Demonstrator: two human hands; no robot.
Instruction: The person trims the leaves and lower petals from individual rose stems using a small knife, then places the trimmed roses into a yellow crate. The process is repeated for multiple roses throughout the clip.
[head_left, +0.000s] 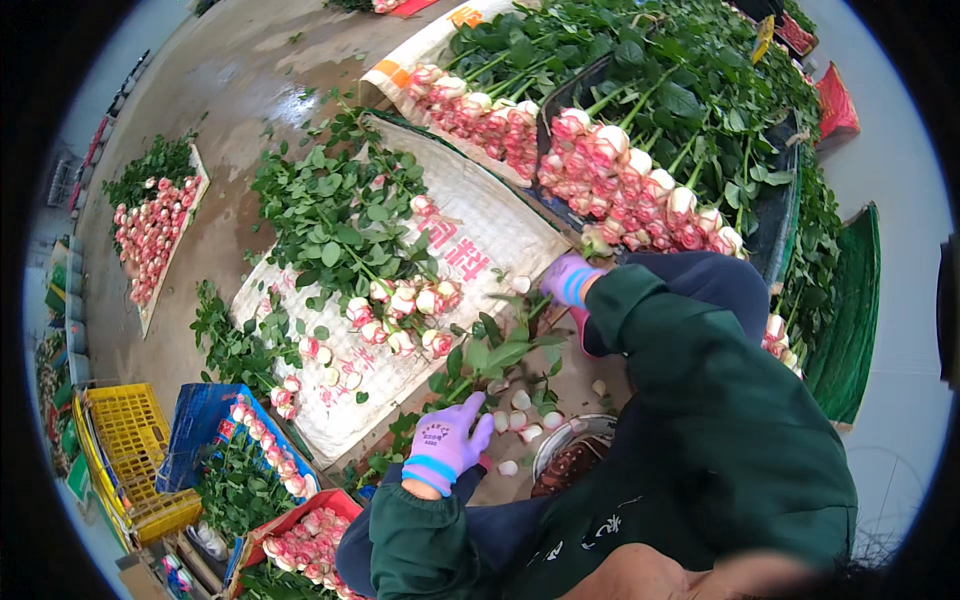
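My left hand (450, 442), in a purple glove with blue bands, is low at the centre with thumb and forefinger apart. A leafy rose stem (491, 356) runs just above it; whether the fingers touch the stem cannot be told. My right hand (568, 279), also gloved in purple, lies by the lower edge of the large rose pile (645, 176), its fingers partly hidden by the blooms; what it holds is unclear. Cut pink-and-white roses (401, 300) with leafy stems lie on a white woven sheet (480, 202) with red writing. Loose petals (521, 420) are scattered on the floor between my hands.
A metal basin (547, 454) with a dark red patterned thing stands by my legs. At lower left are a yellow plastic crate (161, 517), a blue box (176, 442) and a red-lined box (341, 502) of roses. More roses (154, 232) lie on the wet floor at far left.
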